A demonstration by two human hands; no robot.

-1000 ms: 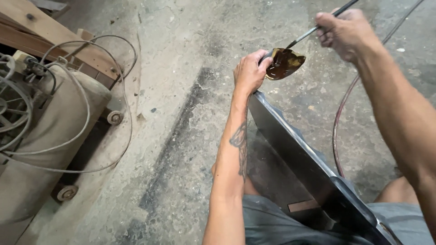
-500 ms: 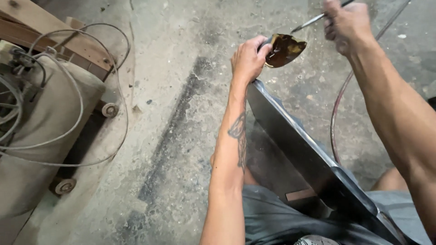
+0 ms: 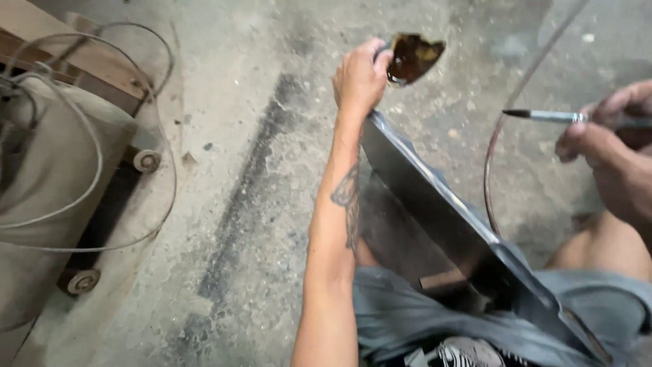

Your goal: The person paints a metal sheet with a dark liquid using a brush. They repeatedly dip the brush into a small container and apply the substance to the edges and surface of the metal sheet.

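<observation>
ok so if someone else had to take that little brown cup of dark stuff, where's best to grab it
By its lower left side, where the left hand pinches it now. The brown cup has a ragged, torn upper rim and holds dark liquid, so come from below and beside, keeping it level and fingers off the jagged edge.

no packages, no labels, no signs and no screens anywhere in the frame
</observation>
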